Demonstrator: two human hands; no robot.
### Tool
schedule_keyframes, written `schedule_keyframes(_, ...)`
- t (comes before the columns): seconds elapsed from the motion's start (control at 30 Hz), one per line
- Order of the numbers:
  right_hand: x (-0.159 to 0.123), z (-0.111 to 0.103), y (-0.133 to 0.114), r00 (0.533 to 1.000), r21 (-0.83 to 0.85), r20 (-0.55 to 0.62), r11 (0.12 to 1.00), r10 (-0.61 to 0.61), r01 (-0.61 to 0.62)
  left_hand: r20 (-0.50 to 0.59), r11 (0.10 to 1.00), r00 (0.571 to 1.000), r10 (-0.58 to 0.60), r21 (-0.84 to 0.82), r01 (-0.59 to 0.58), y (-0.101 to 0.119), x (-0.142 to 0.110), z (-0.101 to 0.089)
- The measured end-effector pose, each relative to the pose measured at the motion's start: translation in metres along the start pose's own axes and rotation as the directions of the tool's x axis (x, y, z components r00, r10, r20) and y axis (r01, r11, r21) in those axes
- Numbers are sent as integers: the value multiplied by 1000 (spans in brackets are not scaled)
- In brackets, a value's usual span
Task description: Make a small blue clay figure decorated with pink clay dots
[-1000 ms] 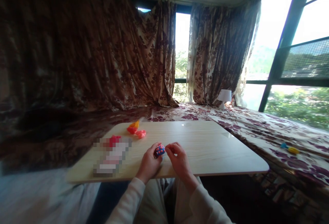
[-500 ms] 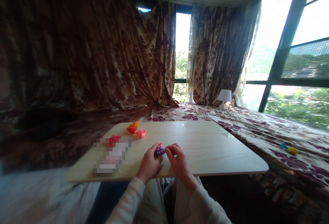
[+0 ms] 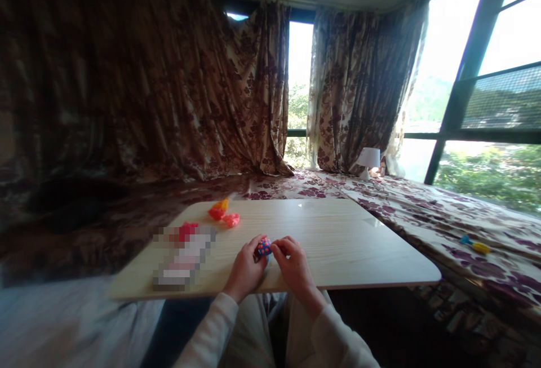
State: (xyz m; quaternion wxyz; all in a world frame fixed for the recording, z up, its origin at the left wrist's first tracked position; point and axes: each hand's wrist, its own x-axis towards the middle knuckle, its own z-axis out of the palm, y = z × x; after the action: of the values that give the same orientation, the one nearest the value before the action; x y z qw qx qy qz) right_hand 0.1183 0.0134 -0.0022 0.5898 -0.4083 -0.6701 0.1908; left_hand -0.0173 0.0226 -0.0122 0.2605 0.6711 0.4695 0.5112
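Observation:
My left hand (image 3: 247,266) is closed around a small rounded blue lump dotted with pink-orange bits (image 3: 264,246), which looks like modelling clay. It is held just above the near edge of the table. My right hand (image 3: 291,261) has thumb and forefinger pinched together at the lump's right side. Whatever is between those fingertips is too small to make out. A speck of pink shows by the right knuckles. Beyond my hands lie crumpled red and orange pieces (image 3: 218,209) and a crumpled coral-red piece (image 3: 231,220), perhaps plastic wrappers.
The pale wooden table (image 3: 359,249) has rounded corners. At its left lie a blurred-out flat item (image 3: 181,264) and a red piece (image 3: 188,231). A floral-covered surface surrounds the table, bearing a white lamp (image 3: 370,158) and a yellow-and-blue object (image 3: 479,247) at right.

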Motion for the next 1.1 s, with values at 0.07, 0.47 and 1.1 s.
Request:
schedule_keyframes(0.07, 0, 0, 0, 1000, -6, 2, 1000, -2, 2, 2, 1000, 1000, -2, -4, 2, -1, 0, 0)
schedule_keyframes(0.47, 0, 0, -1, 999, -40, -43, 999, -26, 24, -5, 1000, 1000, 2, 3, -2, -1, 0, 0)
schedule_keyframes(1.1, -5, 1, -3, 991, -162, -29, 979, -132, 125, -5, 999, 1000, 1, 47, 0, -3, 1, 0)
